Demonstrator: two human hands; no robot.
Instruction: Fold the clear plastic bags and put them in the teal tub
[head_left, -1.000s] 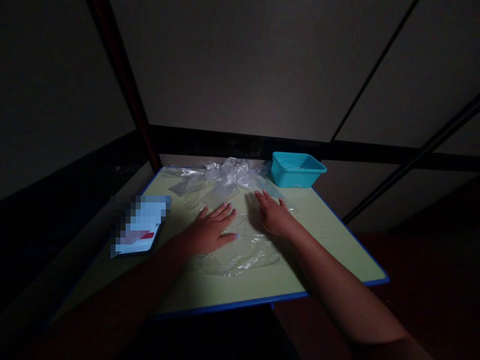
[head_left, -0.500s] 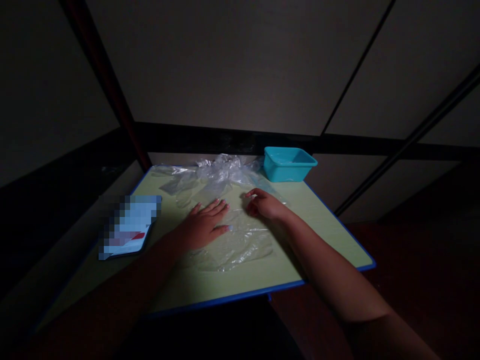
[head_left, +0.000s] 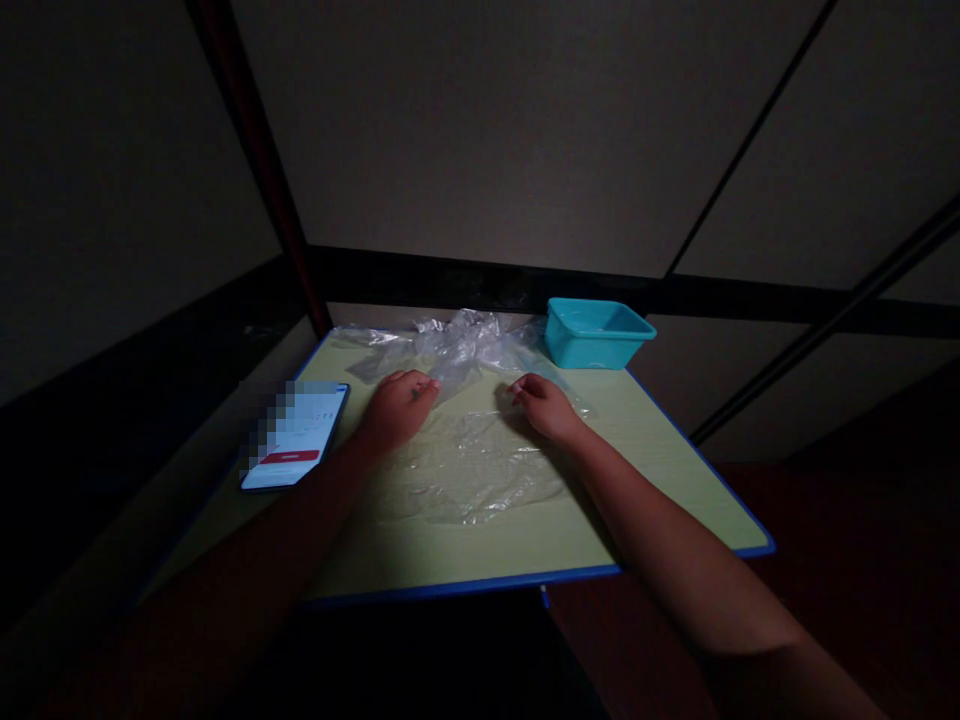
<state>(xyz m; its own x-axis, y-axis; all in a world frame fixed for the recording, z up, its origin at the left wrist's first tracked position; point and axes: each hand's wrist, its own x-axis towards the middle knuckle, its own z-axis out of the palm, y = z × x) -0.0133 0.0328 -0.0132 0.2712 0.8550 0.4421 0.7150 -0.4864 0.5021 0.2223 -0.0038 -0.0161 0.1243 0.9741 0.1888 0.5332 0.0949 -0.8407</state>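
Observation:
A thin clear plastic bag (head_left: 480, 465) lies spread and wrinkled across the middle of the table. My left hand (head_left: 399, 408) is at its far left part, with the fingers curled in and the thumb pressed against them on the plastic. Opposite, my right hand (head_left: 547, 405) pinches at the far right part of the same bag, fingertips bent inward. The exact grip is hard to see in the dim light. Just beyond both hands sits a crumpled heap of clear plastic bags (head_left: 472, 338).
A turquoise plastic basket (head_left: 596, 345) stands at the back right corner. To the left, a phone (head_left: 296, 440) with a lit screen lies on the table. The pale green table (head_left: 660, 480) has a blue edge, and a panelled wall (head_left: 480, 140) rises behind it.
My left hand has gone from lying flat with spread fingers to closed, and moved slightly away from me. My right hand's fingers have drawn together. The view has shifted a little left.

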